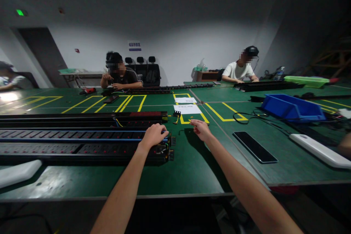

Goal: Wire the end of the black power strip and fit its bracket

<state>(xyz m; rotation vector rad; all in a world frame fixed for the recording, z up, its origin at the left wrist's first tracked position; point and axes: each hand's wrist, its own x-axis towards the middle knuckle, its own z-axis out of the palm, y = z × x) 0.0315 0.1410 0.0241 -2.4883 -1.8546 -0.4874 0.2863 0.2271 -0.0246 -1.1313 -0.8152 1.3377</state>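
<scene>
My left hand (pixel 155 135) rests on the right end of a long black strip with a blue edge (pixel 104 136), its fingers bent over the end. In front of it lies another long black strip with red dots (pixel 63 149); both have dark end connectors with wires. My right hand (pixel 201 129) hovers over the green table, thumb and forefinger pinched together and pointing left; what they hold, if anything, is too small to make out. Beyond the hands, a small black connector with a yellow wire (pixel 177 113) lies beside white paper sheets (pixel 187 109).
A phone (pixel 255 147), a white device (pixel 319 150) with black cable and a blue bin (pixel 293 108) lie right. A white object (pixel 20 173) is at the near left. Further black strips (pixel 82 119) lie behind. People sit across the green table (pixel 203 179).
</scene>
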